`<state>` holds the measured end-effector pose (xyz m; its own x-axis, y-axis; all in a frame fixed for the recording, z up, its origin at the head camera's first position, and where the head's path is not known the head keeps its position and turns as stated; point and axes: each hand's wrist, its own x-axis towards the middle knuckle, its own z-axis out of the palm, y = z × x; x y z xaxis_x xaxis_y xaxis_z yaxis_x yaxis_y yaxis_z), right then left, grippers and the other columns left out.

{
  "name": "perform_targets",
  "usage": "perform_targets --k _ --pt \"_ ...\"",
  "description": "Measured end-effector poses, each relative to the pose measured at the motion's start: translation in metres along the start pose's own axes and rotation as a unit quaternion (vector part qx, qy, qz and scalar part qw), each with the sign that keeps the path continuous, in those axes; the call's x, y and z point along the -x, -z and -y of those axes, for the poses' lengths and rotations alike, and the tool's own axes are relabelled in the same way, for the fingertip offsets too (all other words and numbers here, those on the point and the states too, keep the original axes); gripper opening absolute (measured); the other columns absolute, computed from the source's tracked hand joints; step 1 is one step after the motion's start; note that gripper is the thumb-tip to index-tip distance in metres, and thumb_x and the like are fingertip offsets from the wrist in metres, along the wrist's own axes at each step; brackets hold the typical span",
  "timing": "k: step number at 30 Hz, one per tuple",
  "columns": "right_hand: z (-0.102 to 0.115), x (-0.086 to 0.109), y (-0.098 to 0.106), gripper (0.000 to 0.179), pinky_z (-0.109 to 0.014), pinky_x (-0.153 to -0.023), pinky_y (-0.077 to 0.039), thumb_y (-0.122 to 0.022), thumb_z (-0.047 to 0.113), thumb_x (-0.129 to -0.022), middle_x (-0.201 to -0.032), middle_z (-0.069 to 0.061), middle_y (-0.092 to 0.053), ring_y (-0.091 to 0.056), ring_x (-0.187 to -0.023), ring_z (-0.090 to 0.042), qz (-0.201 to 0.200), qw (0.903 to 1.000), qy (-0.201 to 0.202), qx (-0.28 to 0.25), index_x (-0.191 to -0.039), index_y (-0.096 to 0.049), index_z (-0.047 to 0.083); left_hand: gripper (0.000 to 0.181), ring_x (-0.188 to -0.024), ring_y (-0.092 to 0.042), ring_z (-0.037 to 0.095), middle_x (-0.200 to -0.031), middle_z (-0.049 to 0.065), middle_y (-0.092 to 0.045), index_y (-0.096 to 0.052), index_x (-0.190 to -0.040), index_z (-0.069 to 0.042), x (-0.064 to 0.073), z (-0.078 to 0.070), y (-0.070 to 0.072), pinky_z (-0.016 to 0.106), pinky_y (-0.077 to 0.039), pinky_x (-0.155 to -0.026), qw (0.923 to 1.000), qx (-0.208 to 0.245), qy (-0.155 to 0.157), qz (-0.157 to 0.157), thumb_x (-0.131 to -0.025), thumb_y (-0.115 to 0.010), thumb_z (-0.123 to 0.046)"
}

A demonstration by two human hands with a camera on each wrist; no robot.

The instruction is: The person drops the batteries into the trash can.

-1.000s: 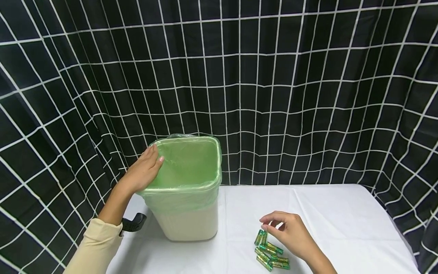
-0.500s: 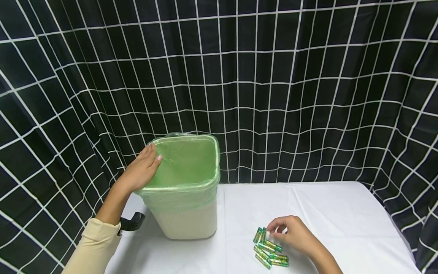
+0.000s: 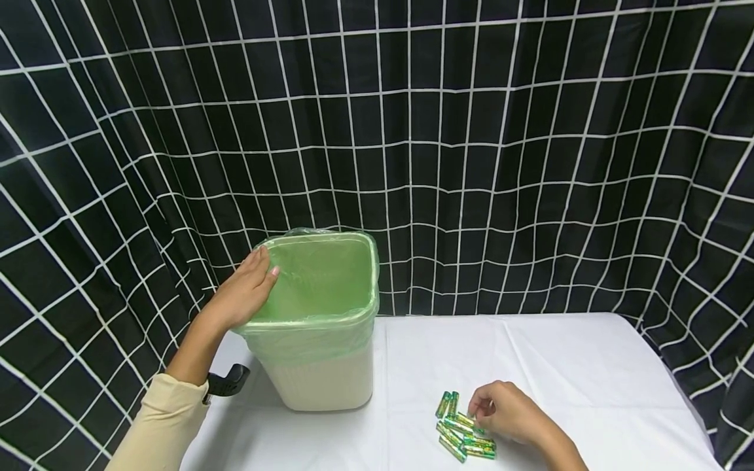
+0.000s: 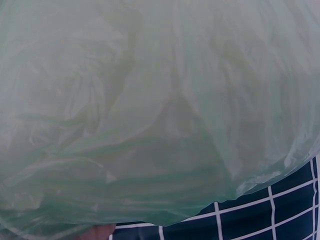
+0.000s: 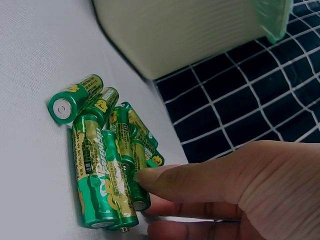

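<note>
My left hand (image 3: 244, 291) rests along the left rim of a white bin lined with a green plastic bag (image 3: 321, 281); its fingers look straight and the thumb points inside. In the left wrist view the bag (image 4: 165, 125) fills most of the picture. Several green and gold batteries (image 3: 450, 435) lie in a loose pile on the table. Over the pile's right side, my right hand (image 3: 506, 412) pinches one battery (image 5: 139, 187) between its thumb and curled fingers. That battery is still among the others, partly covered by the thumb.
A white cloth covers the table (image 3: 559, 366). The bin's wall (image 3: 330, 386) stands left of the batteries. A black curtain with a white grid (image 3: 448, 163) hangs behind and along both sides.
My right hand has come down from above the top of the pile to its right side, and its fingers have closed on a battery. The left hand stays on the rim.
</note>
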<state>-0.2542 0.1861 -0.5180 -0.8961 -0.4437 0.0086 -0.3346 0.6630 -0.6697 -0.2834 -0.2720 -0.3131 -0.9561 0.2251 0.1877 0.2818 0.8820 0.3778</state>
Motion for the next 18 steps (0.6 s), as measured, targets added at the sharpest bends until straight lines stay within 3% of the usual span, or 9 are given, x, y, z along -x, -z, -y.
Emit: perform_targets --k 18 --pt "-0.0034 0.003 -0.0048 0.019 -0.027 -0.06 -0.047 -0.082 -0.002 -0.069 -0.063 0.003 -0.061 -0.055 -0.061 -0.016 0.001 0.9994 -0.034 0.001 -0.077 -0.071 0.012 0.065 -0.154 -0.006 0.043 -0.164 0.031 -0.01 -0.013 -0.154 0.016 -0.0005 -0.0012 0.0 0.054 -0.01 -0.124 1.0 0.002 -0.001 -0.002 -0.113 -0.027 -0.032"
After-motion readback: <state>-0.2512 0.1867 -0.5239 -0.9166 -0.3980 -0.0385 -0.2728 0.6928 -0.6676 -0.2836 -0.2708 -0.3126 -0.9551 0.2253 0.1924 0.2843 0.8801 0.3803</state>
